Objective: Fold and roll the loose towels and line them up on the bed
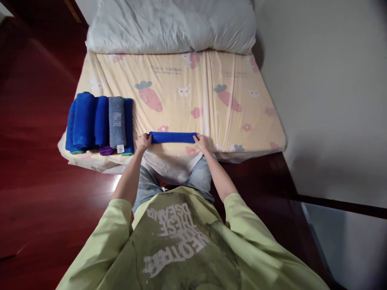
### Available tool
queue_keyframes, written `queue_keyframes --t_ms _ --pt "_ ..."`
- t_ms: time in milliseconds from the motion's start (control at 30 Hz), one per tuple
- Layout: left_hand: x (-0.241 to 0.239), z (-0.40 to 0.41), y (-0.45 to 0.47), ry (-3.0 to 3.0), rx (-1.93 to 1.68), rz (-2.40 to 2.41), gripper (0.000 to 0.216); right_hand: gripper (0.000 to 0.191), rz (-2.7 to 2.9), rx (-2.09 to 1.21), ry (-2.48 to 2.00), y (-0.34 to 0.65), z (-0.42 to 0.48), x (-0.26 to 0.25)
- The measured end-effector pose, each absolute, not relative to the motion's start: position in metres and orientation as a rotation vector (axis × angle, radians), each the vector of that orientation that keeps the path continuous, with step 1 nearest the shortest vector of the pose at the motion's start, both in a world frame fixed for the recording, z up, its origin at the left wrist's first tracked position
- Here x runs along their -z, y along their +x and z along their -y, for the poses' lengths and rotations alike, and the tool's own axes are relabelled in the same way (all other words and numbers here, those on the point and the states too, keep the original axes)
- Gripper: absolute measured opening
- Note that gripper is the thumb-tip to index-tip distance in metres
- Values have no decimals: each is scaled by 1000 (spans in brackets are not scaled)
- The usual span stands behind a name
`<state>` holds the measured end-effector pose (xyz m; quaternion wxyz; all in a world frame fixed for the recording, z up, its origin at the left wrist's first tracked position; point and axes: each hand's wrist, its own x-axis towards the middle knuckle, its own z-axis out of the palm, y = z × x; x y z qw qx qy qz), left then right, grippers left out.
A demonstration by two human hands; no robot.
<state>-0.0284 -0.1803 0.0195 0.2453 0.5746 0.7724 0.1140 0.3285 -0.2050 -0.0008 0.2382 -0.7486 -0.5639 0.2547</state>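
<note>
A blue towel [173,137], folded into a long narrow strip, lies crosswise near the front edge of the bed. My left hand [143,142] pinches its left end, and my right hand [201,143] pinches the right end. Left of my left hand sits a pile of rolled towels: several blue rolls [84,121], a grey towel [116,123] with lettering and a white tag, and a purple towel [106,150] partly hidden beneath. Green edges peek out under some of the blue ones.
The bed [181,108] wears a pale yellow sheet printed with carrots and flowers. A puffy white quilt [172,28] is bunched at its far end. A plain wall [326,100] stands on the right, and dark red floor [39,181] spreads on the left.
</note>
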Motion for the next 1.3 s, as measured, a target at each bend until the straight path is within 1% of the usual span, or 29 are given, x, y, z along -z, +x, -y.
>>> queue_keyframes --t_ms 367,533,667,867,1100,1300 --pt "-18 180 -26 1543 -360 -2123 28 34 1540 -689 -2100 325 205 1" --pt "-18 180 -25 1516 -313 -2125 29 35 1547 -672 -2140 323 206 -1" --pt "-21 181 -25 1505 -272 -2127 32 33 1533 -693 -2158 322 206 -4" --pt "-22 183 -24 1490 -293 -2121 30 26 1482 -750 -2183 319 206 -11" --pt "-23 189 -19 1513 -337 -2141 31 26 1463 -697 -2207 318 208 -11" --pt "-23 191 -15 1543 -328 -2166 33 21 1486 -672 -2185 318 206 -7"
